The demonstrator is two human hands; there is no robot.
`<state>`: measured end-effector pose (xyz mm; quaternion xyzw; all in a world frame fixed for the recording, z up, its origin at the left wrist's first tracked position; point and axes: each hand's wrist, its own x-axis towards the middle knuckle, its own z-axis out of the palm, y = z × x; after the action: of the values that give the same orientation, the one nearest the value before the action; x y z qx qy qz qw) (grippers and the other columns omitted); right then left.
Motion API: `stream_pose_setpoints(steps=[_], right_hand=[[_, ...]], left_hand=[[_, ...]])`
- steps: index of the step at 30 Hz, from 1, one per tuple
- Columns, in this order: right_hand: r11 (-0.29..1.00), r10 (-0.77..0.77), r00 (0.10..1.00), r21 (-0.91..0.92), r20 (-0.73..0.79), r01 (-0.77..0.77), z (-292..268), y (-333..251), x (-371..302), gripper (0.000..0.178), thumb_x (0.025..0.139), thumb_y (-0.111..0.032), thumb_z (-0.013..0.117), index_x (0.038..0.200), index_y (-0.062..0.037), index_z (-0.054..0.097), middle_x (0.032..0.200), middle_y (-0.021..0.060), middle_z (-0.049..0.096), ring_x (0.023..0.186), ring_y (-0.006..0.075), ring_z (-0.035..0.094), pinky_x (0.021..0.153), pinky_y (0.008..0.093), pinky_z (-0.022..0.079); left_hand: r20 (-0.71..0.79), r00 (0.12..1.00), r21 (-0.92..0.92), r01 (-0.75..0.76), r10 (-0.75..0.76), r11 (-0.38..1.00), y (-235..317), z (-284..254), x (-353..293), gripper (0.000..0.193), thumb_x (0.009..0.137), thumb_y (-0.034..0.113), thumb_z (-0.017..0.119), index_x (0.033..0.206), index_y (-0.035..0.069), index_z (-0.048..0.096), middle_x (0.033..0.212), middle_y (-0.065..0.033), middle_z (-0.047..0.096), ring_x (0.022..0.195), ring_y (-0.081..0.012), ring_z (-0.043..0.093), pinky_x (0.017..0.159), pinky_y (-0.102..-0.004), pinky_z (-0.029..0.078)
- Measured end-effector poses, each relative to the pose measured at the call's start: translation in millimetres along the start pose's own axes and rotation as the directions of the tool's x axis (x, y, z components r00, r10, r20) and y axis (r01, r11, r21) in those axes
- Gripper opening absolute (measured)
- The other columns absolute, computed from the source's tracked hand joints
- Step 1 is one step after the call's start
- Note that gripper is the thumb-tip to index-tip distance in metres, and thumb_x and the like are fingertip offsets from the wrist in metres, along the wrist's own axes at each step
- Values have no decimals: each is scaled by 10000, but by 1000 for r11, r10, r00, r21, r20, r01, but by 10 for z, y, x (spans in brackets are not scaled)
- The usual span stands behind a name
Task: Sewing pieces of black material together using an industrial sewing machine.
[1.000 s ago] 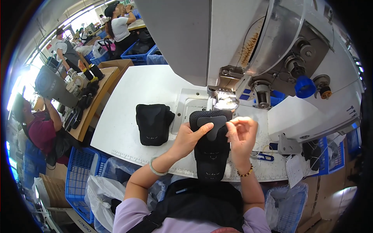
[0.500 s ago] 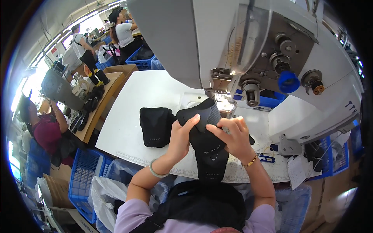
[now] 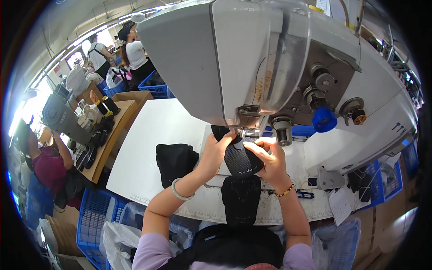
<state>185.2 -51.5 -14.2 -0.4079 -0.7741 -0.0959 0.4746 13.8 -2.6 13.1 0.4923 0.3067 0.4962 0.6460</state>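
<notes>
Under the head of a white sewing machine, my two hands hold a black shoe upper with a textured, mesh-like face. My left hand pinches its far left part, thumb on top. From the right, my right hand grips the edge between thumb and fingers. The needle area is partly hidden by the machine head and my fingers. Nearer to me, another black upper with stitched marks hangs over the table's front edge. Left of my left hand lies a stack of black uppers.
The white table has a ruler strip along its front. Blue thread snips lie to the right, near a paper sheet. Blue crates stand at the lower left. A co-worker in maroon sits at the left; others stand behind.
Both hands have carried the upper forward under the machine head, turning its textured face up. The view has shifted a little. The near upper now shows apart from the held one.
</notes>
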Motion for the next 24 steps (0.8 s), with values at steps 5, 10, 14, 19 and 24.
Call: stream_pose_setpoints(steps=[5,10,14,19,24], right_hand=[[999,42,999,0,2,-42,-16,-40,24,481,619,-178,782,1082,-128,661,939,36,523,735,149,510,654,261,446],[991,117,993,65,25,-118,7,-10,-14,516,650,-210,720,1159,-223,640,972,102,497,844,267,493,741,363,433],[990,130,990,49,52,-133,-30,-57,14,532,633,-170,709,1158,-223,641,1047,120,533,962,296,523,802,379,437],[988,-120,993,-104,-20,117,5,-38,-7,407,635,-178,723,1035,-129,670,938,34,545,791,200,553,678,312,458],[986,-129,992,-105,13,130,-39,-163,0,416,617,-118,680,1033,-113,674,943,28,540,802,203,548,675,322,451]], left_hand=[[-14,1000,4,0,0,1000,19,17,-11,186,902,133,512,955,-19,605,868,-14,597,795,-82,520,730,-235,417],[19,1000,25,-8,8,1000,16,8,19,188,904,133,506,951,-20,604,862,-14,598,795,-82,521,730,-233,414],[58,997,90,-47,42,995,37,-45,40,180,898,140,521,945,-12,606,856,-9,599,796,-80,522,743,-237,414],[201,977,179,40,-76,983,138,-184,105,172,885,149,554,946,-2,610,881,-10,599,845,-83,524,764,-239,416],[270,944,84,173,-190,981,197,-222,151,262,883,144,600,1081,-17,542,1031,-60,572,948,-125,533,858,-279,424]])
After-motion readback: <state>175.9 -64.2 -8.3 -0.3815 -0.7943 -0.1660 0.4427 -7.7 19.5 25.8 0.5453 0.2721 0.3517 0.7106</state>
